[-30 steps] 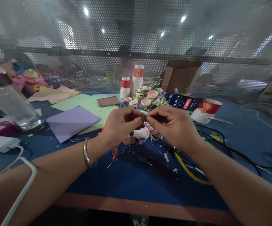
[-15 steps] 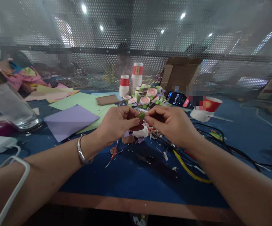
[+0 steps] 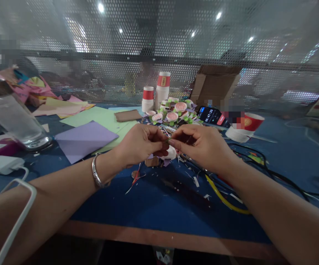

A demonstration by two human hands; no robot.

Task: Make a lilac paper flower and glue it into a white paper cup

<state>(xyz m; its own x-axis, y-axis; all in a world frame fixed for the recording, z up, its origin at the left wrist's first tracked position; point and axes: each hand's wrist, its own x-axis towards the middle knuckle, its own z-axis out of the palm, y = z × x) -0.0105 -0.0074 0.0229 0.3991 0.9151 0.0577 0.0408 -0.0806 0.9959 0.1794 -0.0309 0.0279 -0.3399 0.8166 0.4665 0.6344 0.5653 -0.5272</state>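
Note:
My left hand [image 3: 144,143] and my right hand [image 3: 203,145] meet fingertip to fingertip above the middle of the table. Both are closed in a pinch on one small green paper piece [image 3: 168,140], now mostly hidden by the fingers. Beneath the hands sits a white round cup piece [image 3: 171,152] with purple paper around it, partly covered by my fingers. Just beyond them rises a pile of small round cup pieces [image 3: 172,117] with pink-patterned faces and green and purple paper bits.
Purple paper [image 3: 86,141] and green sheets [image 3: 79,117] lie left, near a glass jar [image 3: 18,114]. Stacked paper cups [image 3: 163,88] stand behind. A phone [image 3: 213,116], another cup stack [image 3: 251,123] and black cables [image 3: 275,175] are right. A dark-handled tool [image 3: 192,197] lies in front.
The green paper piece has turned or folded between my fingertips and shows much less. Both hands stay pinched together in nearly the same place; the view has shifted slightly.

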